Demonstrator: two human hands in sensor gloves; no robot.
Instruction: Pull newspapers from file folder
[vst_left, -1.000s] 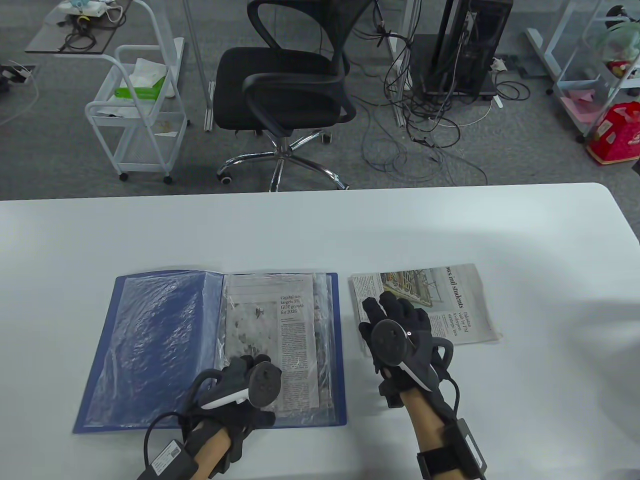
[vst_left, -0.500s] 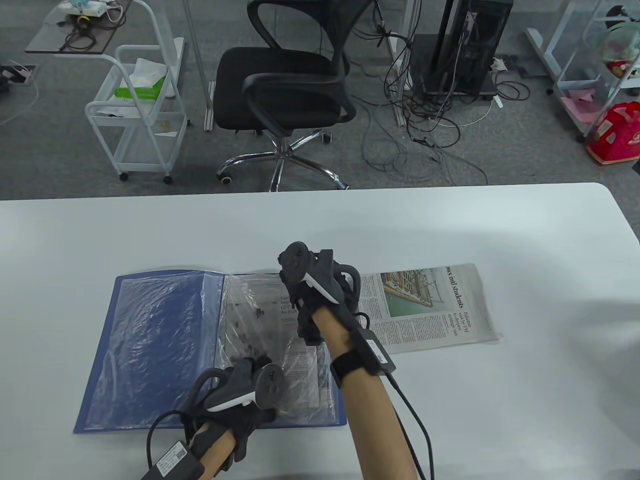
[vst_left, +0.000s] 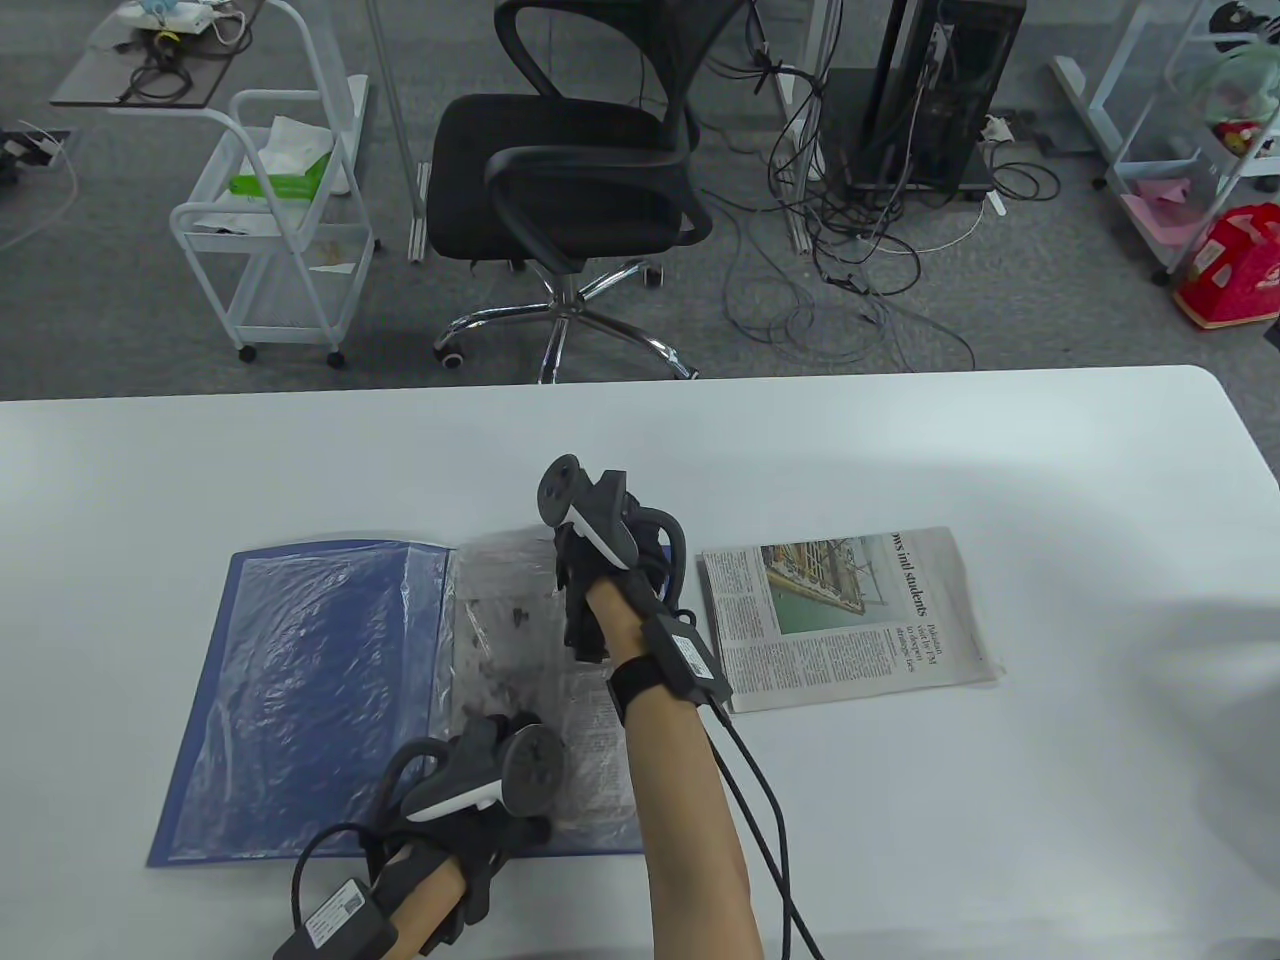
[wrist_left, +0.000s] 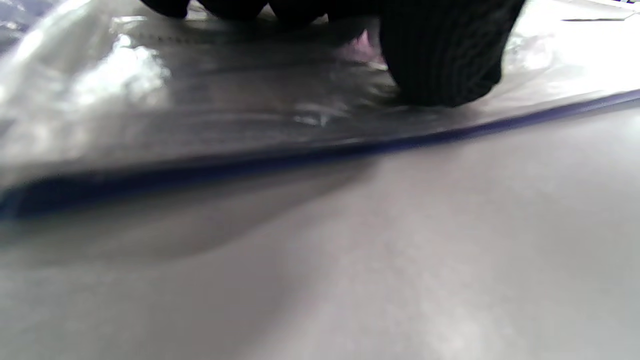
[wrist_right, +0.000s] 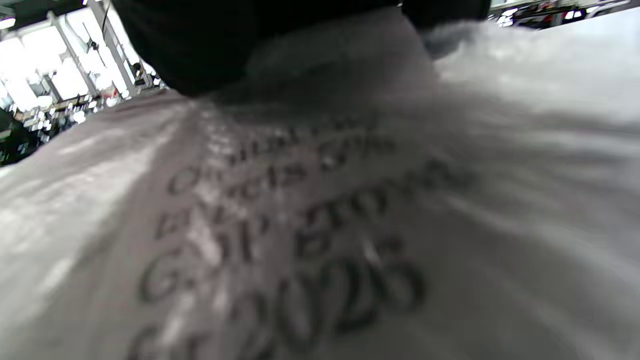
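- The blue file folder (vst_left: 300, 700) lies open on the white table (vst_left: 1000, 450), its empty clear sleeves on the left page.
- The left hand (vst_left: 480, 790) is where it was a second ago, pressing down on the near edge of the sleeved page; its fingers (wrist_left: 445, 55) rest flat on the plastic, gripping nothing.
- The sleeved newspaper (vst_left: 590, 720) is still inside its clear sleeve (vst_left: 500, 640) on the right page, so this one is not yet out.
- The right hand (vst_left: 600, 570) has left the loose sheet and crossed over to the sleeve's far, open end. The sleeve top now looks lifted and crumpled. Whether the fingers already pinch the paper I cannot tell.
- My guess: the next pull is starting.
- A removed newspaper (vst_left: 850, 615) lies flat just right of the folder, the likely landing spot.
- Clingy plastic may drag the sheet; the right forearm crosses the folder's right edge.
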